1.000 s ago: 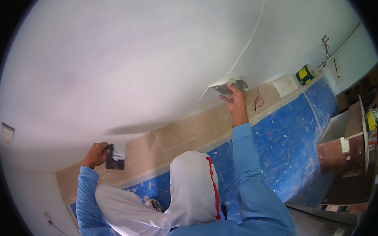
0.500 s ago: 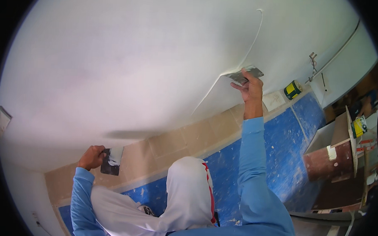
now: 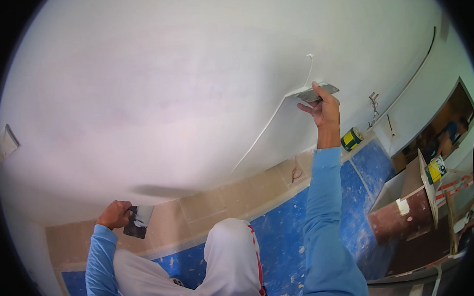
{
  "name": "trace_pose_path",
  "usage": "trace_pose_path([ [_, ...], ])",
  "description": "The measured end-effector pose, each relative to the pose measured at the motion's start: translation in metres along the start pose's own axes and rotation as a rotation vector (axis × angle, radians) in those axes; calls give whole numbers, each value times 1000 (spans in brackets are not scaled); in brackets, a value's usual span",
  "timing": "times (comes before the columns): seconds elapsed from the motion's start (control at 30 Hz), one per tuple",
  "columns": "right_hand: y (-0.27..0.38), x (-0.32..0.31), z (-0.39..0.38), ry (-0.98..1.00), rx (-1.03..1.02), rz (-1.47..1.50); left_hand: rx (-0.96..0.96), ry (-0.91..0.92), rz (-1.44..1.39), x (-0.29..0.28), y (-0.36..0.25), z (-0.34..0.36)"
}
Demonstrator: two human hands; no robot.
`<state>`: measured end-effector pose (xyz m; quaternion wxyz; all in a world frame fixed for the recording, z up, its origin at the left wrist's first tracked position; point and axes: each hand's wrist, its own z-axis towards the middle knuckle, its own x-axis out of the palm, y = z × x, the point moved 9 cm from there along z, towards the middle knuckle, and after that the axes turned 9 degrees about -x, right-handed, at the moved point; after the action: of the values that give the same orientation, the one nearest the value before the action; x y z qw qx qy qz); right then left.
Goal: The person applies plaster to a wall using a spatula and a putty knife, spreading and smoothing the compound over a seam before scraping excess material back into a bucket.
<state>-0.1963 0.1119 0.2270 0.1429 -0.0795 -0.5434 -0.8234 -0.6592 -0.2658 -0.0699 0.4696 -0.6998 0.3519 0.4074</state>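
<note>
wall [image 3: 160, 93]: smooth matt white plaster being shown | trowel [image 3: 316, 93]: dull grey metal blade being held flat | hawk [image 3: 139, 221]: smeared metal | sleeves [image 3: 326, 214]: blue cloth | floor sheet [image 3: 291, 238]: glossy blue plastic, being seen speckled white

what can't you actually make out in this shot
- Head view: the wide metal smoothing blade; its grip is hidden inside the right hand.
- Small plaster-smeared hawk: its handle is covered by the left hand.
- Green and yellow can: too small to tell its contents.

A flat metal trowel [image 3: 317, 92] presses against the white wall [image 3: 171, 93]; a putty-smeared hawk [image 3: 138, 221] hangs low.
</note>
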Motion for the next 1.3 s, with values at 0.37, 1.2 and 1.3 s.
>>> trace_pose_path([
  [0.37, 79, 51, 26, 49, -81, -76, 125, -66, -37, -15, -20, -11],
  [1.2, -257, -44, -224, -17, 305, -96, 20, -9, -36, 5, -6, 14],
  [1.3, -356, -60, -275, -121, 319, -165, -36, 10, -35, 23, 31, 12],
])
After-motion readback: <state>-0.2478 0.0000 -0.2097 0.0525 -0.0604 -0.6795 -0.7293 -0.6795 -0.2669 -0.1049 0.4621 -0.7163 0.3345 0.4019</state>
